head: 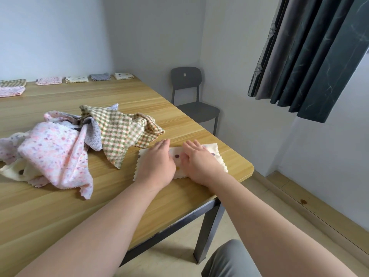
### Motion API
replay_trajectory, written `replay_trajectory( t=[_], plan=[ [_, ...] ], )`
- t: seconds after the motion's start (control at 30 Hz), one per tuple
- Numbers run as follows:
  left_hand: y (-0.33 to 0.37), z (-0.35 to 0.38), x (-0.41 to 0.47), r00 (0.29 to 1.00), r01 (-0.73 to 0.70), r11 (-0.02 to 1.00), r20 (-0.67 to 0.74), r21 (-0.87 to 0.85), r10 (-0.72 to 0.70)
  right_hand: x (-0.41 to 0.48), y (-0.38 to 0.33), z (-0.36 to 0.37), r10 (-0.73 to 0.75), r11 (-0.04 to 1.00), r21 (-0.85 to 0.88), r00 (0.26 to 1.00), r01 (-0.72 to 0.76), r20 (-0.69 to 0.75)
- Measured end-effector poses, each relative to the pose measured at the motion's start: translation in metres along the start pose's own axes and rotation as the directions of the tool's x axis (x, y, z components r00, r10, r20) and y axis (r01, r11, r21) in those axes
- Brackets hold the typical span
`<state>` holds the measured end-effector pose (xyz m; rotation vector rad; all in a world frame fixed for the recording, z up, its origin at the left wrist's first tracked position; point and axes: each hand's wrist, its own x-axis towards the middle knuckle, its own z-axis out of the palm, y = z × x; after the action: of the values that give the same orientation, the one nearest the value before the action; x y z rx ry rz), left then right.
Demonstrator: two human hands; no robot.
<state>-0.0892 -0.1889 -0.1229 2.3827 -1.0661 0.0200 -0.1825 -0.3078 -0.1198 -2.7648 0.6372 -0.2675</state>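
Nearest you, a grey-trousered knee (229, 258) shows below the tabletop (60, 216), and both forearms run forward toward its rounded corner (250, 169). Just inside that corner lies the dotted cloth (215, 149), cream with coloured spots and a scalloped edge, already doubled into a flat oblong. Your left hand (157, 164) rests palm-down on the end farther from the corner; your right hand (199, 162) rests palm-down on the end nearer the corner. The fingers of both are extended and lie flat on the fabric, grasping nothing, and the two hands sit just beside each other. The step in hand appears to be the smoothing of a fold, pressing the layers so that they stay aligned. The next move probably calls for either another fold across the short axis or a lift of the finished piece; either way you would need to pinch an edge without dragging the layers askew. Left of the corner and a little farther off sits the heap of unfolded pieces, with a checked cloth (117, 128) touching the dotted one's far left edge and a pink floral cloth (56, 148) beyond it. Well apart from the corner, along the far side, stands a row of folded cloths (76, 79). Beyond the corner, off the tabletop, stands a grey chair (191, 92).
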Motion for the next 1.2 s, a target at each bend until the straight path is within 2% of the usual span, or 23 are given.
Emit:
replay_trajectory(
  t=[0.07,0.13,0.3,0.6,0.67,0.73,0.8,0.87,0.93,1.07,1.2],
  plan=[
    [-0.002,0.006,0.002,0.993,-0.017,0.981,0.117,0.192,-0.005,0.002,0.002,0.006,0.04,0.995,-0.093,0.995,-0.032,0.088],
    [-0.004,0.009,0.004,0.984,-0.042,0.955,0.18,0.294,-0.012,0.004,0.004,0.005,0.094,0.99,-0.118,0.985,-0.077,0.145],
    [-0.01,0.004,0.004,0.967,-0.023,0.954,0.249,0.298,-0.054,0.001,0.021,-0.007,0.215,0.967,-0.179,0.959,-0.182,0.186],
    [-0.012,-0.001,0.001,0.96,0.04,0.956,0.253,0.289,-0.117,-0.006,0.042,-0.027,0.413,0.894,-0.257,0.899,-0.368,0.148],
    [-0.011,-0.001,0.001,0.968,0.035,0.952,0.226,0.303,-0.107,-0.005,0.031,-0.03,0.351,0.905,-0.284,0.933,-0.317,0.077],
    [-0.01,-0.003,0.0,0.984,0.006,0.94,0.167,0.342,-0.067,-0.003,0.016,-0.029,0.202,0.947,-0.267,0.978,-0.181,0.053],
    [-0.008,-0.004,0.0,0.989,-0.063,0.928,0.149,0.368,0.009,-0.001,0.003,-0.023,0.099,0.977,-0.195,0.991,-0.08,0.088],
    [-0.008,-0.003,0.0,0.978,-0.138,0.923,0.196,0.36,0.069,0.001,0.0,-0.012,0.064,0.987,-0.154,0.988,-0.041,0.144],
    [-0.01,-0.001,0.0,0.964,-0.162,0.929,0.255,0.332,0.077,0.002,0.005,-0.004,0.071,0.987,-0.157,0.979,-0.041,0.19],
    [-0.012,0.001,0.003,0.954,-0.152,0.939,0.296,0.31,0.057,-0.002,0.015,-0.004,0.124,0.978,-0.188,0.974,-0.088,0.188],
    [-0.013,0.002,0.003,0.951,-0.148,0.943,0.306,0.298,0.053,-0.002,0.03,-0.016,0.243,0.958,-0.208,0.944,-0.197,0.225]
  ],
)
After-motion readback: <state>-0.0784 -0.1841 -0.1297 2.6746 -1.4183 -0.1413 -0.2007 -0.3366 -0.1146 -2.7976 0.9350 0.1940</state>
